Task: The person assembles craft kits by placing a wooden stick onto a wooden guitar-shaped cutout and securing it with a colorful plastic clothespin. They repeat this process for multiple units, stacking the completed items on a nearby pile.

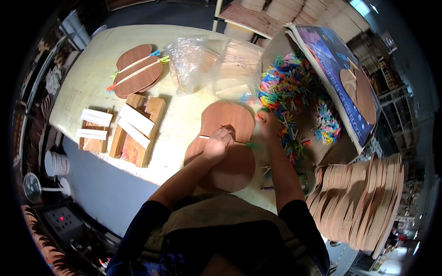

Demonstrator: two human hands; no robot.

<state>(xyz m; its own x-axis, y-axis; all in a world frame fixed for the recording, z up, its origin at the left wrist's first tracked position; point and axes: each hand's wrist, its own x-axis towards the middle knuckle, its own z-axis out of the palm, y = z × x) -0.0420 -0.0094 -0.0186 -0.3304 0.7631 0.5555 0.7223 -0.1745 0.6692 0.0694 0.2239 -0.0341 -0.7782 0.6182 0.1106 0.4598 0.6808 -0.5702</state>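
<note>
A brown wooden plate shaped like a small guitar body [230,172] lies in front of me on the table. Across its waist runs a thin pale wooden strip [204,136], and a green clothespin [252,145] clips the strip's right end to the plate's edge. My left hand [219,143] is closed over the strip's middle, fingers bunched and pressing down; its grip is partly hidden. Beyond the plate's right edge, my right hand [268,126] is closed at the near-left side of a heap of coloured clothespins [287,85], with an orange-red clothespin [260,116] at its fingertips.
The clothespins lie in an open cardboard box [338,156] at the right. Clear bags [237,64] of wooden strips stand at the back. Another clipped plate [138,69] and wooden blocks with white strips [136,124] lie left. Stacked curved wood pieces [359,202] stand right.
</note>
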